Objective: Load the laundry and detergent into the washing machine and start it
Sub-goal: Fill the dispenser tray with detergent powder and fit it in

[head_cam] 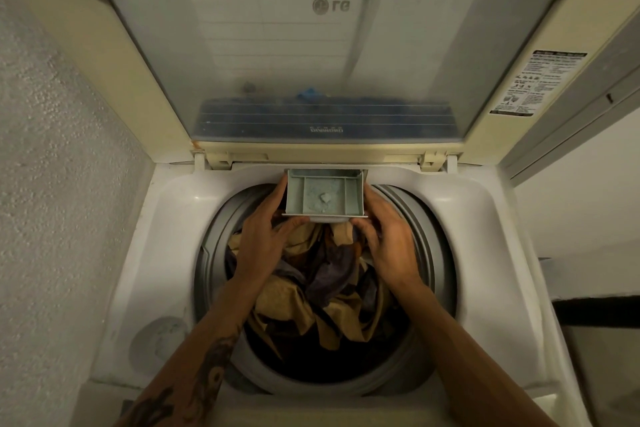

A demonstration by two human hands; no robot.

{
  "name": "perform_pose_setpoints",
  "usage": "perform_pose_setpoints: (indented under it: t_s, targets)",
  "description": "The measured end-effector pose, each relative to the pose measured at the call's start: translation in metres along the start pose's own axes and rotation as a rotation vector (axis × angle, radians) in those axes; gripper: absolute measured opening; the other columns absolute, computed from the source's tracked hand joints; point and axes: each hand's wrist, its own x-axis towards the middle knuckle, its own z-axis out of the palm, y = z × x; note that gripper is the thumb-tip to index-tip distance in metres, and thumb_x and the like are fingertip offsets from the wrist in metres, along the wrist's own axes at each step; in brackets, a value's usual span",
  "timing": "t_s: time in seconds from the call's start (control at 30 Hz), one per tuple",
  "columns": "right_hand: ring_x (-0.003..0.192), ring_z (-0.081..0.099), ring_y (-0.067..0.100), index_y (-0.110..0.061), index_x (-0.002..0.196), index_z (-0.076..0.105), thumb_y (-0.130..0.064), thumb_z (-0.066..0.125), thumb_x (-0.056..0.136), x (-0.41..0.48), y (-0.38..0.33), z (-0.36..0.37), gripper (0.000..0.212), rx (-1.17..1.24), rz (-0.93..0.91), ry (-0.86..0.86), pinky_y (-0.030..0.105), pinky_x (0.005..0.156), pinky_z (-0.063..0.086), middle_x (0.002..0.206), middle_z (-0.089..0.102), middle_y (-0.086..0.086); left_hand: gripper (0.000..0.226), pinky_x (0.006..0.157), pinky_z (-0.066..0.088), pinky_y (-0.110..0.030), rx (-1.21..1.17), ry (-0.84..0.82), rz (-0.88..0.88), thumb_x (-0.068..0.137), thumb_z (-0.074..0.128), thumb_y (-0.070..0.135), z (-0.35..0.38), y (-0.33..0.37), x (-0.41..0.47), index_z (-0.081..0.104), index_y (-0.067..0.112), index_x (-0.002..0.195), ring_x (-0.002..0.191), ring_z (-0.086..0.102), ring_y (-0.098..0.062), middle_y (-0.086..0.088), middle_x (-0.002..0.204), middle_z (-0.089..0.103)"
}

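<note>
Both hands grip the detergent drawer (325, 196), which juts out over the back rim of the tub. The left hand (266, 229) lays its fingers along the drawer's left wall, thumb under the front lip. The right hand (388, 239) curls round the right front corner. A pale clump of detergent (324, 199) sits in the middle compartment. Below the hands, the laundry (322, 281) – tan and dark cloth – fills the drum of the washing machine (485, 253).

The person's left hand (266, 239) and right hand (389, 241) are showing bare, with dark tattoos (211, 369) running along the left forearm (239, 295).
</note>
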Motion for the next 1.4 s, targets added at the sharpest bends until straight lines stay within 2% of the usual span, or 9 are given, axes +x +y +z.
perform_pose_setpoints:
  t_s: [0.17, 0.37, 0.5, 0.57, 0.77, 0.87, 0.97, 1.1, 1.4]
  targets:
    - [0.107, 0.052, -0.014, -0.024, 0.153, 0.031, -0.017, 0.059, 0.097, -0.001, 0.003, 0.001, 0.063, -0.050, 0.008, 0.014, 0.004, 0.093, 0.038, 0.128, 0.060, -0.007, 0.072, 0.108, 0.039, -0.021, 0.038, -0.017, 0.029, 0.087, 0.069, 0.018, 0.000, -0.005, 0.003, 0.033, 0.022, 0.149, 0.137, 0.039, -0.005, 0.004, 0.149, 0.043]
    - [0.124, 0.048, 0.007, -0.026, 0.146, 0.045, -0.007, 0.054, 0.099, 0.003, 0.006, 0.000, 0.052, -0.243, -0.088, -0.061, 0.004, 0.105, 0.030, 0.142, 0.048, 0.003, 0.075, 0.105, 0.033, -0.008, 0.100, -0.007, 0.040, 0.086, 0.071, 0.013, 0.001, -0.003, 0.005, 0.031, 0.021, 0.150, 0.136, 0.036, -0.004, 0.002, 0.150, 0.039]
    - [0.127, 0.050, 0.017, -0.028, 0.144, 0.041, -0.004, 0.058, 0.093, 0.003, 0.007, 0.004, 0.060, -0.329, -0.043, -0.078, 0.032, 0.108, 0.044, 0.146, 0.043, -0.004, 0.076, 0.105, 0.029, -0.004, 0.140, -0.011, 0.043, 0.088, 0.069, 0.016, 0.002, -0.002, 0.004, 0.027, 0.023, 0.151, 0.137, 0.033, -0.004, 0.001, 0.152, 0.036]
    - [0.128, 0.050, 0.017, -0.029, 0.144, 0.040, 0.000, 0.060, 0.090, 0.003, 0.006, 0.005, 0.064, -0.326, -0.035, -0.072, 0.035, 0.107, 0.045, 0.147, 0.042, -0.004, 0.076, 0.105, 0.029, -0.004, 0.137, -0.017, 0.039, 0.089, 0.068, 0.018, 0.003, -0.002, 0.005, 0.025, 0.026, 0.151, 0.137, 0.034, -0.004, 0.003, 0.151, 0.036]
    - [0.124, 0.050, 0.008, -0.020, 0.142, 0.049, 0.001, 0.054, 0.096, 0.005, -0.003, -0.002, 0.051, -0.205, -0.048, -0.060, 0.003, 0.103, 0.031, 0.139, 0.051, 0.000, 0.071, 0.108, 0.041, -0.025, 0.045, -0.030, 0.007, 0.089, 0.064, 0.027, 0.002, 0.000, 0.005, 0.029, 0.027, 0.150, 0.135, 0.041, -0.008, 0.002, 0.149, 0.040]
    - [0.103, 0.055, -0.001, -0.023, 0.137, 0.055, -0.012, 0.049, 0.101, 0.016, -0.015, -0.004, 0.037, -0.069, 0.037, 0.070, 0.000, 0.089, 0.035, 0.117, 0.062, -0.002, 0.059, 0.101, 0.048, -0.031, -0.034, 0.084, -0.095, 0.086, 0.064, 0.035, 0.007, 0.012, 0.009, 0.045, 0.024, 0.141, 0.125, 0.051, -0.009, 0.005, 0.139, 0.050]
    - [0.089, 0.059, -0.002, -0.027, 0.134, 0.055, -0.018, 0.057, 0.099, 0.022, -0.018, 0.000, 0.036, -0.037, 0.052, 0.089, 0.006, 0.080, 0.042, 0.101, 0.064, -0.008, 0.043, 0.094, 0.053, -0.032, -0.020, 0.220, -0.164, 0.086, 0.069, 0.034, 0.004, 0.012, 0.015, 0.062, 0.023, 0.127, 0.109, 0.061, -0.007, 0.004, 0.122, 0.065]
    - [0.097, 0.059, -0.007, -0.029, 0.129, 0.046, -0.018, 0.068, 0.091, 0.019, -0.013, 0.008, 0.045, 0.018, 0.124, 0.130, 0.012, 0.085, 0.050, 0.113, 0.058, -0.018, 0.029, 0.089, 0.056, -0.033, -0.006, 0.255, -0.156, 0.085, 0.071, 0.030, -0.009, 0.002, 0.016, 0.071, 0.020, 0.113, 0.099, 0.066, -0.003, 0.007, 0.106, 0.072]
    - [0.076, 0.067, 0.011, -0.029, 0.094, 0.041, -0.023, 0.077, 0.084, 0.038, -0.015, 0.010, 0.038, 0.101, 0.171, 0.297, 0.034, 0.070, 0.058, 0.084, 0.063, -0.002, 0.011, 0.081, 0.058, -0.029, -0.029, 0.294, -0.143, 0.084, 0.073, 0.021, -0.004, 0.012, 0.032, 0.075, 0.019, 0.095, 0.084, 0.068, 0.000, 0.014, 0.087, 0.072]
